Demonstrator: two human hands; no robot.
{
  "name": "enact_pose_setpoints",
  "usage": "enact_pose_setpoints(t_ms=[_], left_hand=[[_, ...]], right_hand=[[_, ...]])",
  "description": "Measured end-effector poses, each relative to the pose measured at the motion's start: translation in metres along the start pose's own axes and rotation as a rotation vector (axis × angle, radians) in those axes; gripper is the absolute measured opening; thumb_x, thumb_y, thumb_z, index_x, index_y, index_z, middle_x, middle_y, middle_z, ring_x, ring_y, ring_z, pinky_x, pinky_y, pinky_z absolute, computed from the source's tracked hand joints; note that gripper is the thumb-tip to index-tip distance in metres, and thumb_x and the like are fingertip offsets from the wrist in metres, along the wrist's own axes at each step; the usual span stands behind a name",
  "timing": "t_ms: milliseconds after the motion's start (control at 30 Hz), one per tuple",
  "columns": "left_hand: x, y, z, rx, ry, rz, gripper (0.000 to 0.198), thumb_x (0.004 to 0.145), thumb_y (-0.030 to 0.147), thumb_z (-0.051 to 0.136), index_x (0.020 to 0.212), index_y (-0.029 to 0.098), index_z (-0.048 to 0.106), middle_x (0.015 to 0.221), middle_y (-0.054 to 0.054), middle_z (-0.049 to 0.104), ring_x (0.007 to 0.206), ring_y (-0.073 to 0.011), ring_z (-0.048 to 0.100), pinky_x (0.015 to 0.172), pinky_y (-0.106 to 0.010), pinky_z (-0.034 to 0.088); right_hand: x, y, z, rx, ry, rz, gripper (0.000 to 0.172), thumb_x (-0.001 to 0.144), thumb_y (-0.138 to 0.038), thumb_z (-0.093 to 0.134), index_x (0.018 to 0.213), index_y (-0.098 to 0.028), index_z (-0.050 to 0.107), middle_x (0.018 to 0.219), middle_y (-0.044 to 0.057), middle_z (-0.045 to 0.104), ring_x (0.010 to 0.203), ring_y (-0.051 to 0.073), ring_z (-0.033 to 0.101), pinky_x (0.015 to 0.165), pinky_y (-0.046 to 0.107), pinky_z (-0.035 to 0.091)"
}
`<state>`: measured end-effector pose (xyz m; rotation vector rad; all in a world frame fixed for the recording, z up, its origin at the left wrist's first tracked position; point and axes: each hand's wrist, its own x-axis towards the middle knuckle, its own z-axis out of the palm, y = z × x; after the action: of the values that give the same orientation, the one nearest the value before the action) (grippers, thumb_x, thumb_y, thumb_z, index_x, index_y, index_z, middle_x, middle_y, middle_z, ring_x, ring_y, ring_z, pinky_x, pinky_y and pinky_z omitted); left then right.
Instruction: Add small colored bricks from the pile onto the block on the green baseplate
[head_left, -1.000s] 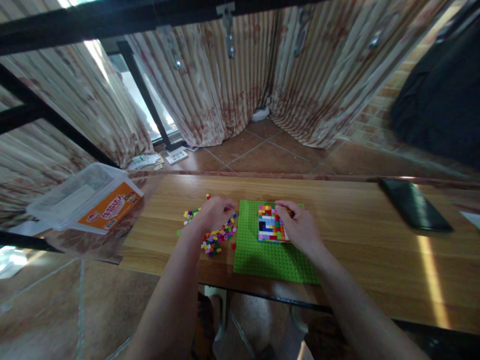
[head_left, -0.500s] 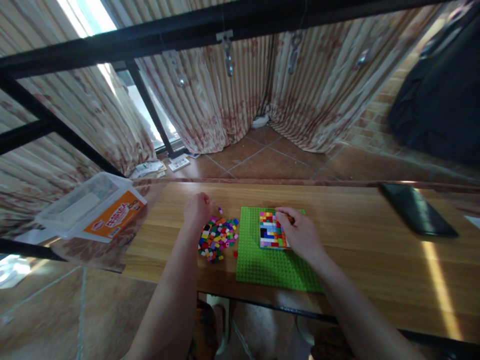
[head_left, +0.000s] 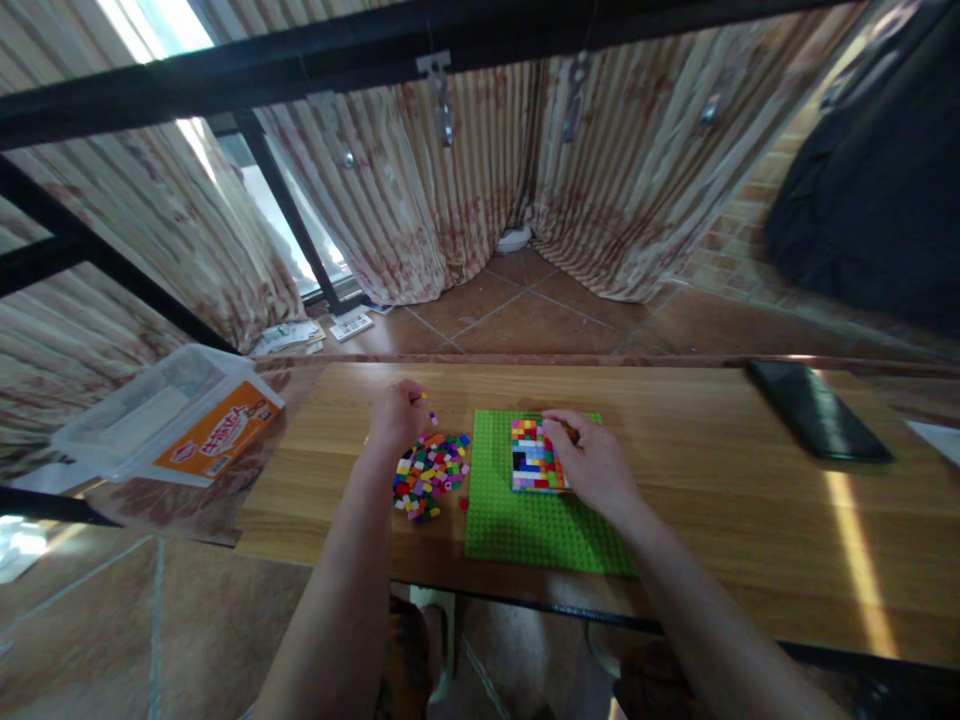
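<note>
A green studded baseplate (head_left: 525,525) lies on the wooden table (head_left: 712,480). A patch of small coloured bricks (head_left: 531,455) is built on its far part. My right hand (head_left: 589,462) rests on the right side of that patch, fingers curled at its top edge. A loose pile of small coloured bricks (head_left: 429,474) lies left of the plate. My left hand (head_left: 396,415) is closed just beyond the pile, with a couple of tiny bricks beside its fingertips.
A clear plastic box with an orange label (head_left: 176,415) sits at the table's left end. A dark phone (head_left: 817,424) lies at the far right. Black metal bars (head_left: 300,60) cross overhead, with curtains and tiled floor beyond.
My left hand has swept the scattered bricks into a tighter pile, then lifted away to the far side of it. My right hand has stayed on the brick patch.
</note>
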<state>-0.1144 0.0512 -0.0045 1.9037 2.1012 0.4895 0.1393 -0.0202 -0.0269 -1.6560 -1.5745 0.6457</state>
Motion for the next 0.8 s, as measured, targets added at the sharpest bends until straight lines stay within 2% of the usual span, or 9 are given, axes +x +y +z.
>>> enact_pose_setpoints(t_ms=[233, 333, 467, 600, 733, 800], left_hand=[[-0.008, 0.005, -0.003, -0.194, 0.012, 0.106, 0.018, 0.08, 0.02, 0.055, 0.085, 0.014, 0.071, 0.081, -0.006, 0.073, 0.073, -0.0157, 0.062, 0.069, -0.025, 0.045], [-0.012, 0.001, -0.005, -0.266, -0.052, 0.149, 0.016, 0.075, 0.019, 0.055, 0.079, 0.014, 0.07, 0.07, -0.002, 0.069, 0.066, -0.0136, 0.059, 0.063, -0.023, 0.042], [-0.02, -0.007, -0.012, -0.244, -0.202, 0.211, 0.018, 0.075, 0.024, 0.056, 0.063, 0.014, 0.066, 0.057, 0.001, 0.06, 0.059, -0.0125, 0.053, 0.055, -0.022, 0.038], [-0.028, -0.014, -0.02, -0.229, -0.279, 0.217, 0.023, 0.077, 0.03, 0.058, 0.062, 0.016, 0.067, 0.055, 0.001, 0.059, 0.06, -0.0135, 0.053, 0.055, -0.021, 0.038], [-0.028, -0.014, -0.024, -0.175, -0.292, 0.249, 0.039, 0.083, 0.037, 0.052, 0.051, 0.016, 0.058, 0.048, 0.003, 0.046, 0.052, -0.0104, 0.043, 0.05, -0.022, 0.029], [-0.026, -0.012, -0.023, -0.145, -0.255, 0.217, 0.038, 0.083, 0.037, 0.053, 0.052, 0.015, 0.06, 0.048, 0.003, 0.046, 0.052, -0.0101, 0.042, 0.05, -0.023, 0.027]], right_hand=[[0.0, 0.0, -0.001, -0.015, -0.008, -0.002, 0.041, 0.091, -0.042, 0.045, 0.105, -0.016, 0.072, 0.106, 0.01, 0.074, 0.095, 0.023, 0.067, 0.086, 0.035, 0.049], [0.0, 0.0, -0.001, -0.014, -0.011, -0.006, 0.039, 0.091, -0.042, 0.044, 0.104, -0.018, 0.072, 0.106, 0.009, 0.075, 0.095, 0.023, 0.067, 0.086, 0.035, 0.049], [0.0, 0.0, -0.001, -0.025, -0.019, -0.007, 0.04, 0.091, -0.042, 0.044, 0.105, -0.017, 0.072, 0.107, 0.01, 0.074, 0.096, 0.024, 0.067, 0.087, 0.036, 0.049], [0.0, -0.001, -0.001, -0.025, -0.014, -0.012, 0.038, 0.091, -0.041, 0.045, 0.105, -0.017, 0.072, 0.106, 0.01, 0.074, 0.096, 0.024, 0.067, 0.087, 0.035, 0.049], [0.0, -0.001, -0.001, -0.022, -0.008, -0.021, 0.037, 0.091, -0.04, 0.045, 0.104, -0.018, 0.072, 0.105, 0.009, 0.074, 0.095, 0.023, 0.067, 0.087, 0.035, 0.05], [-0.001, 0.0, -0.001, -0.023, -0.014, -0.018, 0.038, 0.091, -0.04, 0.045, 0.104, -0.018, 0.072, 0.105, 0.009, 0.074, 0.095, 0.024, 0.067, 0.087, 0.036, 0.049]])
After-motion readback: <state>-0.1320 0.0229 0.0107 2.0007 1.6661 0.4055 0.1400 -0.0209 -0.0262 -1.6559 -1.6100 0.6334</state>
